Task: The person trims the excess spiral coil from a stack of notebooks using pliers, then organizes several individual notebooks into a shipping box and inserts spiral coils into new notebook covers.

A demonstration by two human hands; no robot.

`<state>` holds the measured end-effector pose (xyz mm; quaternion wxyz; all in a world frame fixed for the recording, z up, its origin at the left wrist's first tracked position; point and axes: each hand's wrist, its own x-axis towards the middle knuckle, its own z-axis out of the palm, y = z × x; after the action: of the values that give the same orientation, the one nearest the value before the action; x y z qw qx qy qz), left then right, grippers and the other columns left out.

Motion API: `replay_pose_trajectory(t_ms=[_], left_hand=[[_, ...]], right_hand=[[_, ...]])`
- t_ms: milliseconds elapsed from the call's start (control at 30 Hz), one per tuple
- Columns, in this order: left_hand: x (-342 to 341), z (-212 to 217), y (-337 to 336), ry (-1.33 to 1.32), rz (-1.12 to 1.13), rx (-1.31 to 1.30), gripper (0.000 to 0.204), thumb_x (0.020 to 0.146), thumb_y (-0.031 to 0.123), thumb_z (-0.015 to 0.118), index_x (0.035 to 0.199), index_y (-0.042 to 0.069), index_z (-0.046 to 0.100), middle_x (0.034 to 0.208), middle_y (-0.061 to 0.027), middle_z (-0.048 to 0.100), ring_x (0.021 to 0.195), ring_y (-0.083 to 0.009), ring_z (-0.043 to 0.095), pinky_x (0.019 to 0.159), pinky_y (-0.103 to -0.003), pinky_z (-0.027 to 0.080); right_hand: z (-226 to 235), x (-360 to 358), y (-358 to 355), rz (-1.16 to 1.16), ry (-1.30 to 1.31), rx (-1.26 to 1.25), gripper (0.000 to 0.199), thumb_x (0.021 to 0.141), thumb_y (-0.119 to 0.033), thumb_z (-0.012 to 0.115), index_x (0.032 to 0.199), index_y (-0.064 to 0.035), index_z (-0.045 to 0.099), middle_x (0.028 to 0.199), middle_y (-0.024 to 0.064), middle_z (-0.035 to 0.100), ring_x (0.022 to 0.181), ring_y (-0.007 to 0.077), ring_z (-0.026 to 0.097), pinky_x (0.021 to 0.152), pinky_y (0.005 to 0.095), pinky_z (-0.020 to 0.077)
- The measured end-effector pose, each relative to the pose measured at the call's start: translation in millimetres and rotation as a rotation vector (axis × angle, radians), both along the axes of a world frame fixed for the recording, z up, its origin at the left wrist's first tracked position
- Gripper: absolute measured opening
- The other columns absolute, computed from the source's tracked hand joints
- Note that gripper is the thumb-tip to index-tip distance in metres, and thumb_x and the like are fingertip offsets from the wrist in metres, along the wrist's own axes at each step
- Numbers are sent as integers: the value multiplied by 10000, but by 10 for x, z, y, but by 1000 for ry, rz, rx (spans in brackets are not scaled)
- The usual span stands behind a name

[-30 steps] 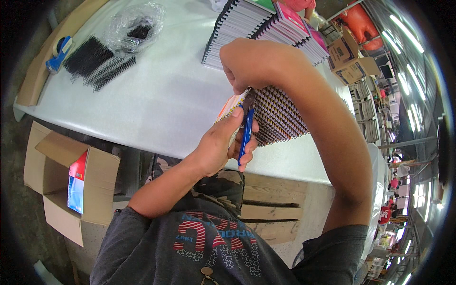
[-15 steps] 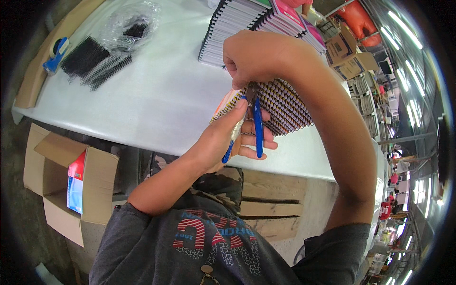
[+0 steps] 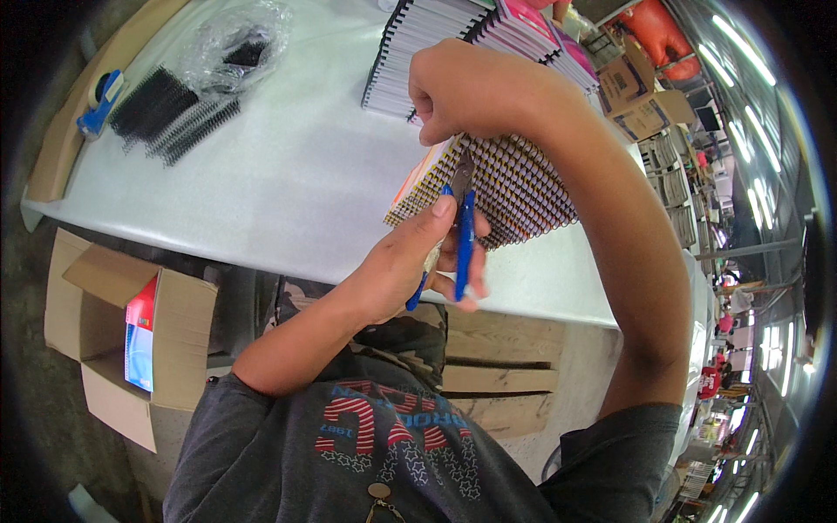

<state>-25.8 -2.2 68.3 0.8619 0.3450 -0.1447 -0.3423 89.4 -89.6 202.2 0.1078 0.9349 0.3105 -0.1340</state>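
My left hand is closed round a pair of blue-handled pliers, the thumb on one handle and the fingers about the other. The pliers' metal jaws point away from me, against the coil spines of a stack of spiral-bound notebooks. The stack's spines face me, with wire loops in yellowish and dark tones. Just beyond the jaws, my right hand is bent over the stack's far left corner. Its fingers are curled and pressed together; whatever they pinch is hidden. My right forearm crosses over the right part of the stack.
Behind my right hand stand piles of black-coil books. Loose black binding coils and a clear plastic bag lie at the far left, near a blue tape dispenser. An open cardboard box holding notebooks stands below the table's left edge.
The pliers' handles have come closer together as my left fingers curled in. My right hand has shifted slightly away from me and the pliers' jaws, showing more of the jaws.
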Motion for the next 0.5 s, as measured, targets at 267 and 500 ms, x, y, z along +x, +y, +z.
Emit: replay_pose_trajectory(t_ms=[267,500], left_hand=[[-109,346,519,-477,540,-368,531,924,496,392,1147,15,430,839,-130,550,755,-261,600,681,-376,503],[-197,655,1000,-972,548,-459,533,935,496,333,1117,13,462,856,-141,558,772,-255,599,693,-364,503]], right_hand=[[16,-28,-37,-14,34,32,247,649,-163,722,789,0,599,770,133,620,736,258,606,632,346,470],[-19,46,51,161,-103,-23,303,687,-215,736,878,13,673,830,170,667,775,305,651,653,432,507]])
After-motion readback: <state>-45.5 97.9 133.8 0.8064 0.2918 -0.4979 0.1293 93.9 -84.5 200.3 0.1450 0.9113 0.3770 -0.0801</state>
